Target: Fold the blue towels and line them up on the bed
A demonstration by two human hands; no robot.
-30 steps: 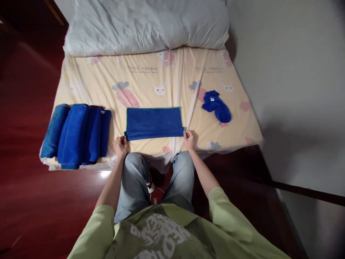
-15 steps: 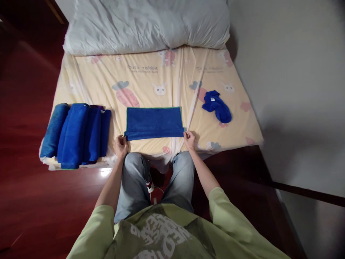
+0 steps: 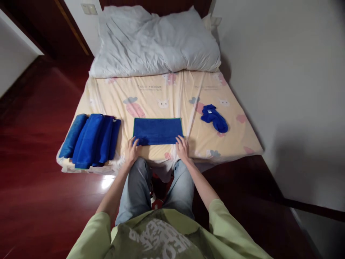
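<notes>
A blue towel (image 3: 158, 130) with a green edge lies spread flat as a wide rectangle on the bed in front of me. My left hand (image 3: 132, 149) rests on its near left corner, fingers apart. On the near right corner lies my right hand (image 3: 182, 146), its fingers also stretched out over the cloth. Left of the towel, several rolled or folded blue towels (image 3: 93, 138) lie side by side. A crumpled blue cloth (image 3: 215, 118) with a small white tag is off to the right.
The bed (image 3: 151, 102) wears a yellow sheet with rabbit and carrot prints. A bunched grey-white quilt (image 3: 159, 46) covers its far end. A wall (image 3: 283, 72) runs along the right, and dark red floor (image 3: 35, 136) lies to the left.
My fingers have gone from pinching the towel's near corners to lying spread on it. The towel's near edge strip now looks flattened. My view has tilted up, showing more of the far end.
</notes>
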